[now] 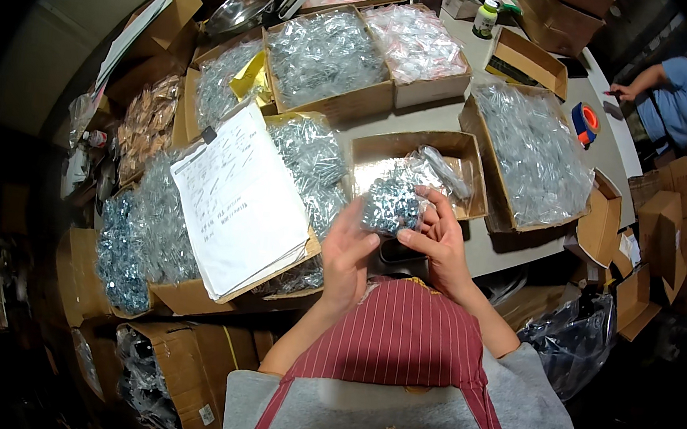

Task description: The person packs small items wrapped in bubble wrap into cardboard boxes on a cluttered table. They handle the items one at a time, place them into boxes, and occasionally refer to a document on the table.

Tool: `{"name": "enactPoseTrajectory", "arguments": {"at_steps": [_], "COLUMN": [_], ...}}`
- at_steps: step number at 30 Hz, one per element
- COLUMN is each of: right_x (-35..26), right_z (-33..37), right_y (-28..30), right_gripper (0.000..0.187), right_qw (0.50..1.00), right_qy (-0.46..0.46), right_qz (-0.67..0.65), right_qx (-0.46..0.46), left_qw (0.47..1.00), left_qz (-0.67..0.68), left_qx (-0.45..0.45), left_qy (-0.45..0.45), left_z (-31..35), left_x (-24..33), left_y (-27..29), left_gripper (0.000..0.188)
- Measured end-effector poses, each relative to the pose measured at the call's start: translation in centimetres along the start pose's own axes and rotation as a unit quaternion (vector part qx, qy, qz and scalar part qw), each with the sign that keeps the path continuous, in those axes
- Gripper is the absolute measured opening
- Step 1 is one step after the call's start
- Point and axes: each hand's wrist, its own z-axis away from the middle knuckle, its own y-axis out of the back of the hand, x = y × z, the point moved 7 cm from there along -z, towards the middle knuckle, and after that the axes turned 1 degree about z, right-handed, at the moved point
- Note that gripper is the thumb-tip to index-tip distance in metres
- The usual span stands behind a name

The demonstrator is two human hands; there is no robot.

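Note:
Between both my hands is a transparent plastic bag [393, 206] full of small shiny metal parts, too small to name surely. My left hand [348, 253] closes on its left side, thumb toward the bag. My right hand [440, 240] grips its right side with thumb and fingers. Just beyond stands an open cardboard box [476, 168] with a few more transparent bags inside, partly hidden by the held bag. To the left, a clipboard with written sheets [240, 204] lies across boxes of bagged metal parts [309, 161].
More boxes of bagged hardware [327, 49] fill the table's far side, one with red-and-white bags [420, 45]. A large box of bags [526, 154] stands at right, near a tape roll [585, 123]. Another person [682, 103] is at far right. Cartons [184, 374] sit below left.

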Motion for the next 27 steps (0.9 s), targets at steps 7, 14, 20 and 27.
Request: {"name": "enactPoseTrajectory", "arguments": {"at_steps": [7, 14, 20, 27], "right_x": [0.0, 0.2, 0.4, 0.1], "right_z": [0.1, -0.1, -0.3, -0.3], "right_y": [0.4, 0.7, 1.0, 0.9], "right_gripper": [0.07, 0.071, 0.07, 0.07], "right_qw": [1.0, 1.0, 0.999, 0.999], "right_qy": [0.005, 0.006, 0.013, 0.013], "right_qz": [0.007, 0.009, 0.023, 0.029], "right_qx": [0.005, 0.015, 0.027, 0.03], "left_qw": [1.0, 0.998, 0.998, 0.999], "left_qz": [-0.01, -0.034, -0.031, -0.012], "left_qx": [-0.018, -0.048, -0.052, -0.024], "left_qy": [0.012, 0.015, 0.035, 0.028], "left_z": [0.2, 0.0, 0.3, 0.6], "left_x": [-0.4, -0.5, -0.7, -0.7], "left_y": [-0.3, -0.9, -1.0, -0.8], "left_gripper": [0.074, 0.075, 0.07, 0.073]}}
